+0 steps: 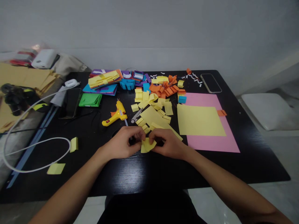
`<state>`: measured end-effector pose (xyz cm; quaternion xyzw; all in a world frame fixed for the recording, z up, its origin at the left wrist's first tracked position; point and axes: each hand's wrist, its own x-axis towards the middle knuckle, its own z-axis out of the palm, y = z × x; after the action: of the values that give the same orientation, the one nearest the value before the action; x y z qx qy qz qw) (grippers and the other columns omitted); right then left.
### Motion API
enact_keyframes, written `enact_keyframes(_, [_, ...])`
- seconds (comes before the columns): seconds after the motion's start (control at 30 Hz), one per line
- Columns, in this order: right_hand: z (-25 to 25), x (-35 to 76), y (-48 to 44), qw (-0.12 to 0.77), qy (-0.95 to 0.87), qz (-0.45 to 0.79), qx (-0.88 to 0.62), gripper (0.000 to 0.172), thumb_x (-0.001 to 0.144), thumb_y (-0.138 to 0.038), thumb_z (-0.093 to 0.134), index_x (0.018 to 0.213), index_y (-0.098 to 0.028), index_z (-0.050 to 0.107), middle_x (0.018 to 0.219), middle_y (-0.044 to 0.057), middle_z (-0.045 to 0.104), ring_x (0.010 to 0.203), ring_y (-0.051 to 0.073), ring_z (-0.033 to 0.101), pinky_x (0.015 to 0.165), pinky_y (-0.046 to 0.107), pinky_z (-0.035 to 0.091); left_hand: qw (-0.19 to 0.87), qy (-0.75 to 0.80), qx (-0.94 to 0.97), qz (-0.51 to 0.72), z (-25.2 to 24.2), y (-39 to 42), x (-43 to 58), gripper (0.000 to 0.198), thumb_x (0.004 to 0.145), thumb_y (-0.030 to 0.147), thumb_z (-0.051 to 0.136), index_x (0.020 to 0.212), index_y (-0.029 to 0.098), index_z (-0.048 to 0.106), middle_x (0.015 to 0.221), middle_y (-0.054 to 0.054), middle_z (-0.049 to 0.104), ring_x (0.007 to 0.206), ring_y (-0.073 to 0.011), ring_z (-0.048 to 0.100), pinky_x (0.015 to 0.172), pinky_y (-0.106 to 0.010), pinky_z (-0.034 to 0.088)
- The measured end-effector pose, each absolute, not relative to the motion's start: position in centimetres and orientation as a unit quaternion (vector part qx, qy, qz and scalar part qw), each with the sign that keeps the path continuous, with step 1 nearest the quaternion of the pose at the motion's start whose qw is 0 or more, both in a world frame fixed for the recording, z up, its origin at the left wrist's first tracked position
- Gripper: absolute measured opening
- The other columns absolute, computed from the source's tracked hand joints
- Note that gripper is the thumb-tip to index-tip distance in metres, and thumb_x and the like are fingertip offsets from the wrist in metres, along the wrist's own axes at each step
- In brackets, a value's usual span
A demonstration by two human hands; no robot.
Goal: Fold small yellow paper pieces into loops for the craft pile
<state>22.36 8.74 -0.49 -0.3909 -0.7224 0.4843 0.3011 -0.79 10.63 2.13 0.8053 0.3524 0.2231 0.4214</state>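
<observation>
Paper (147, 146), yellow and creased, sits directly between my hands over the near part of the black table (161, 174). My left hand (127, 141) pinches its left side, my right hand (168, 143) its right, so neither is nearer; its long axis I cannot tell. Just beyond lie scissors (135, 117) and a larger yellow sheet (153, 117), with a yellow glue gun (116, 114) to their left.

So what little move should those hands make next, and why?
Perhaps press a crease into the yellow paper: the left hand and right hand both pinch it, it looks bent rather than flat, and small folded yellow pieces lie just beyond them.
</observation>
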Motion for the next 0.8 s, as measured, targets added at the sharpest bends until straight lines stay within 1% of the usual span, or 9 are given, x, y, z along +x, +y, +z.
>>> enact_keyframes(0.1, [-0.42,22.42,8.74,0.314,-0.720,0.481,-0.389,0.013,0.076,-0.011,0.075,0.083,-0.018,0.068,0.082,0.001,0.069,0.066,0.012,0.060,0.059,0.023,0.046,0.423,0.348,0.806,0.226,2.38,10.62,-0.85,0.016,0.077,0.006,0.062,0.088,0.018,0.064,0.078,0.002,0.065,0.069,-0.0118,0.060,0.065,-0.023,0.048])
enact_keyframes(0.23, [-0.46,22.40,8.65,0.328,-0.712,0.478,-0.397,0.010,0.079,-0.016,0.076,0.085,-0.019,0.069,0.083,0.002,0.071,0.067,0.013,0.063,0.060,0.024,0.048,0.416,0.344,0.811,0.226,2.63,10.62,-0.87,0.014,0.079,0.015,0.072,0.091,0.018,0.063,0.079,0.001,0.063,0.070,-0.0128,0.061,0.067,-0.025,0.049])
enact_keyframes(0.3, [-0.50,22.38,8.63,0.337,-0.717,0.468,-0.392,0.010,0.080,-0.017,0.076,0.086,-0.019,0.069,0.084,0.003,0.072,0.069,0.014,0.064,0.062,0.025,0.050,0.413,0.343,0.813,0.226,2.58,10.63,-0.85,0.015,0.081,0.018,0.074,0.092,0.019,0.063,0.080,0.001,0.063,0.071,-0.0128,0.061,0.067,-0.025,0.049])
enact_keyframes(0.4, [-0.61,22.35,8.66,0.352,-0.734,0.451,-0.367,0.010,0.083,-0.015,0.072,0.092,-0.020,0.070,0.088,0.003,0.072,0.072,0.015,0.067,0.066,0.027,0.053,0.409,0.339,0.816,0.229,2.29,10.64,-0.82,0.014,0.081,0.014,0.071,0.091,0.019,0.064,0.082,0.001,0.064,0.072,-0.0124,0.061,0.067,-0.024,0.049])
enact_keyframes(0.5, [-0.76,22.29,8.72,0.355,-0.759,0.424,-0.345,0.015,0.085,-0.012,0.068,0.096,-0.021,0.071,0.092,0.005,0.072,0.075,0.016,0.068,0.070,0.029,0.055,0.408,0.331,0.820,0.226,2.00,10.68,-0.81,0.014,0.080,0.009,0.067,0.089,0.019,0.065,0.083,0.001,0.065,0.072,-0.0122,0.062,0.068,-0.024,0.050])
enact_keyframes(0.67, [-0.73,22.19,8.68,0.361,-0.775,0.394,-0.337,0.015,0.086,-0.011,0.066,0.095,-0.022,0.071,0.099,0.007,0.073,0.089,0.021,0.070,0.079,0.033,0.058,0.409,0.331,0.822,0.219,1.92,10.73,-0.82,0.008,0.084,0.013,0.067,0.090,0.019,0.068,0.087,-0.002,0.069,0.075,-0.0139,0.065,0.070,-0.026,0.051])
enact_keyframes(0.73, [-0.62,22.16,8.62,0.364,-0.766,0.403,-0.344,0.012,0.087,-0.013,0.067,0.094,-0.022,0.071,0.098,0.007,0.073,0.088,0.020,0.071,0.078,0.033,0.058,0.409,0.338,0.819,0.219,1.96,10.72,-0.82,0.006,0.085,0.015,0.069,0.090,0.019,0.068,0.088,-0.002,0.070,0.077,-0.0144,0.066,0.072,-0.027,0.052])
enact_keyframes(0.8, [-0.55,22.13,8.58,0.368,-0.747,0.426,-0.354,0.009,0.087,-0.015,0.069,0.094,-0.021,0.072,0.096,0.007,0.074,0.084,0.020,0.071,0.073,0.032,0.057,0.411,0.349,0.813,0.220,1.97,10.69,-0.81,0.005,0.087,0.018,0.070,0.091,0.019,0.068,0.088,-0.003,0.071,0.076,-0.0143,0.067,0.072,-0.027,0.053])
